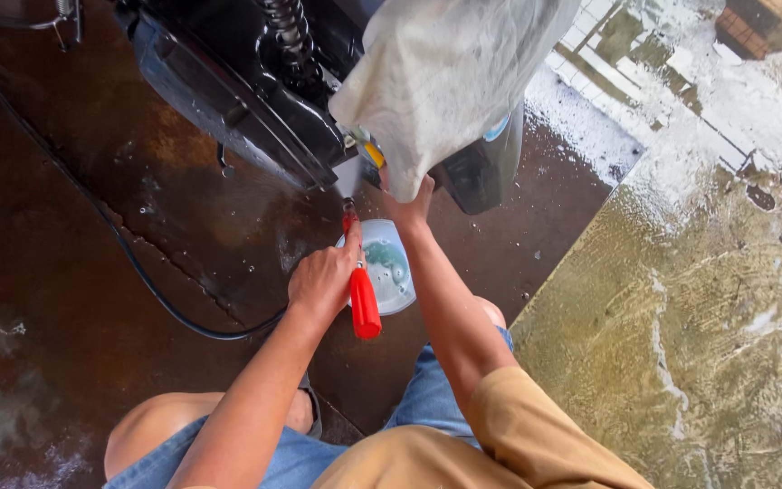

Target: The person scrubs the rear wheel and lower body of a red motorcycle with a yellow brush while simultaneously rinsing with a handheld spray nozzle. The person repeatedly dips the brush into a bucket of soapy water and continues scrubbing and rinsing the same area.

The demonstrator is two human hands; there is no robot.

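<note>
Now left hand fisted round red-handled screwdriver, near-upright, tip toward motorcycle; right hand grip hidden.

A vehicle wash bay or motorcycle workshop yard is shown. A wet concrete floor streaked with soap foam is seen beneath the black underside of a motorcycle, and a black hose is laid across the ground.

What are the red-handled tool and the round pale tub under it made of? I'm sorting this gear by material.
The red-handled tool, gripped by the left hand, looks like glossy moulded plastic over a thin, probably metal, shaft. The round pale tub seems translucent plastic: soapy liquid shows through it. The right hand touches a large whitish cloth, a soft, creased woven fabric.
</note>
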